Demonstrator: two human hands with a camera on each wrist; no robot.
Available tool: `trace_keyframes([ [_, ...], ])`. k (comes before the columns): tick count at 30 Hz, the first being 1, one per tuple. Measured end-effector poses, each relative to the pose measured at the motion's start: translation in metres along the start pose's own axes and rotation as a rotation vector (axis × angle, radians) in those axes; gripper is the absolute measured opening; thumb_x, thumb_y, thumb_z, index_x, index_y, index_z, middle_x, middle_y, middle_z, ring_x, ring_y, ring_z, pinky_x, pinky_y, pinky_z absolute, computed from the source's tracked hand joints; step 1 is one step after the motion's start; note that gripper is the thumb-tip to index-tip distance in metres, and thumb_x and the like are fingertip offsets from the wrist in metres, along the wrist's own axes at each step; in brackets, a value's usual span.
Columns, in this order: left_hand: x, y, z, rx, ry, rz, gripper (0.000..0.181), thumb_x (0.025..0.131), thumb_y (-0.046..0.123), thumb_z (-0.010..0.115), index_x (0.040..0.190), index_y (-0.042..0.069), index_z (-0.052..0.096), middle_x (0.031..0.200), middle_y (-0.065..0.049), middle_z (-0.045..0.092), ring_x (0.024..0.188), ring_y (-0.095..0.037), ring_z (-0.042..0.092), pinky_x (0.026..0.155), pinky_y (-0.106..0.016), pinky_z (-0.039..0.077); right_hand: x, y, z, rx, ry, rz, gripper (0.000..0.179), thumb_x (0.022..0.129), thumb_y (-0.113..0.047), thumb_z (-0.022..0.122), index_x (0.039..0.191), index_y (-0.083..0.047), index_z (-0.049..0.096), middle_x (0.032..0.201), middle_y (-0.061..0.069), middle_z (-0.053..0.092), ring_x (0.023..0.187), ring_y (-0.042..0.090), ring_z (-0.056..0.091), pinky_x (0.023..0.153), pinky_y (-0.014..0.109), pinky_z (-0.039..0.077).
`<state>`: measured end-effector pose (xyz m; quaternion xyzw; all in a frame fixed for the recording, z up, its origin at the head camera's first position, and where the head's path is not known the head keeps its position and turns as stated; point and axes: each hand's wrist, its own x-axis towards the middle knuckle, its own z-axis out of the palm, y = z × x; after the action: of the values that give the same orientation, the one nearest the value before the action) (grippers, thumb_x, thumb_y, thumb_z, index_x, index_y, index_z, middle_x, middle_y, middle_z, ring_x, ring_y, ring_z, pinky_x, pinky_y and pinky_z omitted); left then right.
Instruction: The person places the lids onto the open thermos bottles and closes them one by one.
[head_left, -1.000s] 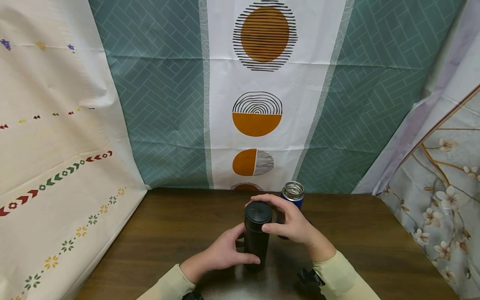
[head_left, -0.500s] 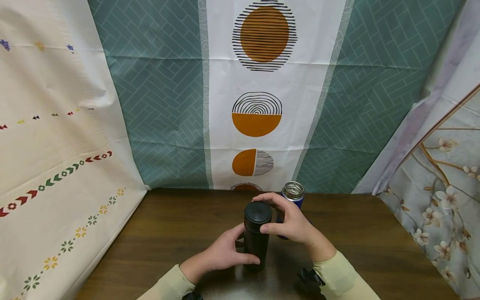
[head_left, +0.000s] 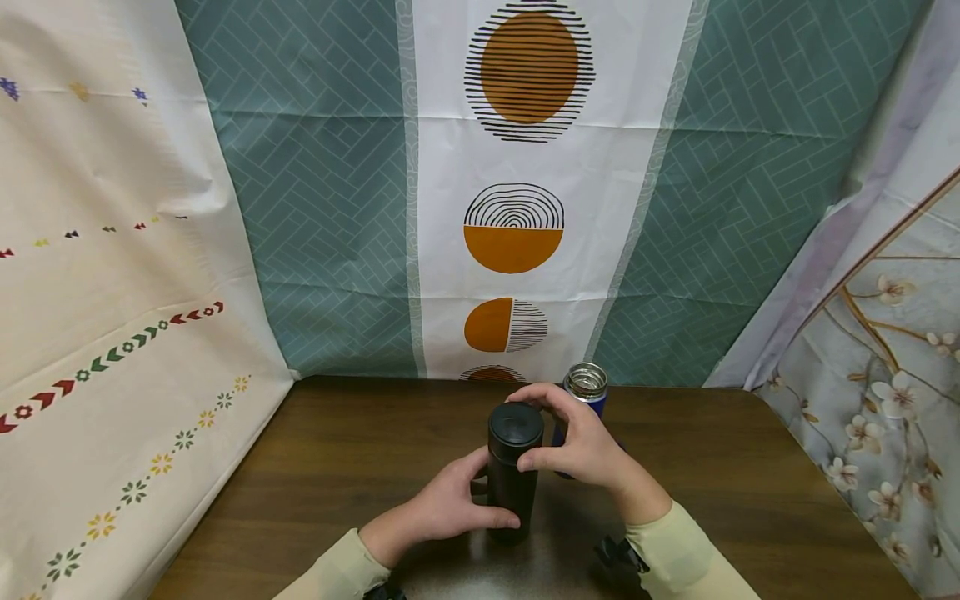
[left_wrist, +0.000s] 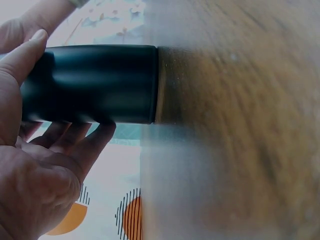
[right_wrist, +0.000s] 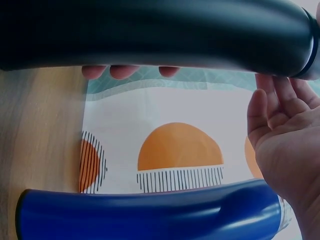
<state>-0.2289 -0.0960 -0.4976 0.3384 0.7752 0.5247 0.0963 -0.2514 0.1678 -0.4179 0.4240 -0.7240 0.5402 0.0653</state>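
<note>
A black thermos [head_left: 512, 493] stands upright on the table, its dark lid [head_left: 517, 423] on top. My left hand [head_left: 448, 500] grips the lower body, thumb across the near side and fingers round the far side. Up at the lid, my right hand [head_left: 583, 442] holds it between the thumb in front and the fingers behind. In the left wrist view the base of the black thermos [left_wrist: 95, 85] meets the wood. Just behind the right hand is a blue thermos [right_wrist: 150, 215], upright with its steel mouth uncovered; that hand partly hides it in the head view.
The brown wooden table [head_left: 360, 433] runs back to a hanging green and white cloth [head_left: 337, 208] with orange circles. A cream cloth [head_left: 112, 333] hangs along the left side and a flowered one [head_left: 892, 425] along the right.
My right thumb has slid slightly left and down round the lid, with the fingers shifting a little right at the back. The left hand and both thermoses stay in place.
</note>
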Motion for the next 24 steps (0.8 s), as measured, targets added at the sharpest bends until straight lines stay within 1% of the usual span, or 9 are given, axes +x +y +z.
trace_keyframes([
  [5, -0.0001, -0.001, 0.0002, -0.001, -0.001, 0.002, 0.08, 0.092, 0.034, 0.095, 0.159, 0.038, 0.053, 0.145, 0.012, 0.068, 0.135, -0.016, 0.064, 0.112, -0.043, 0.054, -0.0002, 0.0006, 0.0004, 0.003, -0.004, -0.008, 0.069, 0.088, -0.032, 0.098, 0.147, -0.017, 0.064, 0.137, 0.004, 0.072, 0.12, 0.028, 0.066, 0.111, 0.043, 0.051],
  [8, 0.0001, -0.0012, 0.0002, -0.008, 0.0, -0.002, 0.079, 0.092, 0.033, 0.095, 0.159, 0.038, 0.053, 0.145, 0.012, 0.068, 0.135, -0.016, 0.064, 0.112, -0.043, 0.054, 0.0001, 0.0018, 0.0003, 0.022, -0.02, -0.035, 0.068, 0.092, -0.032, 0.093, 0.15, -0.015, 0.062, 0.141, 0.006, 0.071, 0.124, 0.027, 0.065, 0.113, 0.041, 0.05],
  [10, 0.0002, -0.0008, 0.0002, -0.013, 0.002, -0.005, 0.078, 0.093, 0.032, 0.095, 0.158, 0.037, 0.054, 0.145, 0.011, 0.068, 0.135, -0.016, 0.064, 0.112, -0.044, 0.054, 0.001, 0.0024, 0.0001, 0.075, -0.052, -0.065, 0.067, 0.097, -0.028, 0.088, 0.154, -0.01, 0.058, 0.145, 0.011, 0.069, 0.13, 0.029, 0.065, 0.116, 0.04, 0.048],
  [13, 0.0005, -0.0005, -0.0001, -0.016, 0.001, -0.005, 0.077, 0.093, 0.033, 0.095, 0.158, 0.036, 0.055, 0.146, 0.01, 0.068, 0.135, -0.018, 0.064, 0.112, -0.044, 0.054, 0.0026, 0.0029, -0.0002, 0.171, -0.122, -0.114, 0.066, 0.104, -0.02, 0.079, 0.16, -0.001, 0.051, 0.15, 0.019, 0.066, 0.139, 0.035, 0.061, 0.122, 0.04, 0.043],
  [15, 0.0007, -0.0011, -0.0003, -0.016, -0.003, -0.001, 0.077, 0.093, 0.035, 0.094, 0.159, 0.035, 0.055, 0.147, 0.009, 0.068, 0.135, -0.018, 0.064, 0.111, -0.044, 0.055, 0.0034, 0.0024, -0.0005, 0.22, -0.162, -0.128, 0.065, 0.106, -0.014, 0.074, 0.163, 0.003, 0.047, 0.152, 0.023, 0.064, 0.143, 0.037, 0.059, 0.125, 0.041, 0.04],
  [17, 0.0006, -0.0019, -0.0008, -0.012, -0.01, 0.008, 0.078, 0.093, 0.037, 0.094, 0.16, 0.035, 0.054, 0.148, 0.01, 0.067, 0.136, -0.018, 0.064, 0.11, -0.044, 0.055, 0.0033, 0.0019, -0.0008, 0.229, -0.18, -0.124, 0.065, 0.106, -0.01, 0.072, 0.164, 0.003, 0.046, 0.153, 0.022, 0.064, 0.143, 0.037, 0.059, 0.125, 0.041, 0.04],
  [18, 0.0014, -0.0069, -0.0011, 0.002, -0.018, 0.048, 0.078, 0.095, 0.039, 0.092, 0.162, 0.033, 0.052, 0.149, 0.008, 0.067, 0.135, -0.018, 0.065, 0.108, -0.043, 0.056, 0.003, 0.0014, -0.001, 0.225, -0.18, -0.114, 0.064, 0.106, -0.009, 0.072, 0.164, 0.002, 0.047, 0.153, 0.021, 0.065, 0.143, 0.037, 0.059, 0.125, 0.041, 0.039],
  [20, 0.0012, -0.0074, -0.0015, 0.003, -0.022, 0.064, 0.078, 0.096, 0.039, 0.091, 0.163, 0.032, 0.051, 0.149, 0.007, 0.067, 0.135, -0.018, 0.065, 0.108, -0.044, 0.057, 0.0023, 0.0002, -0.0013, 0.217, -0.175, -0.093, 0.064, 0.104, -0.006, 0.072, 0.163, 0.0, 0.049, 0.151, 0.019, 0.066, 0.142, 0.036, 0.06, 0.124, 0.041, 0.041],
  [24, 0.0011, -0.007, -0.0012, 0.004, -0.019, 0.069, 0.077, 0.096, 0.037, 0.091, 0.162, 0.031, 0.052, 0.148, 0.004, 0.067, 0.134, -0.02, 0.065, 0.108, -0.045, 0.057, 0.0018, -0.0017, -0.0016, 0.188, -0.145, -0.065, 0.062, 0.101, -0.006, 0.076, 0.159, -0.003, 0.055, 0.147, 0.016, 0.069, 0.136, 0.035, 0.064, 0.121, 0.042, 0.045],
])
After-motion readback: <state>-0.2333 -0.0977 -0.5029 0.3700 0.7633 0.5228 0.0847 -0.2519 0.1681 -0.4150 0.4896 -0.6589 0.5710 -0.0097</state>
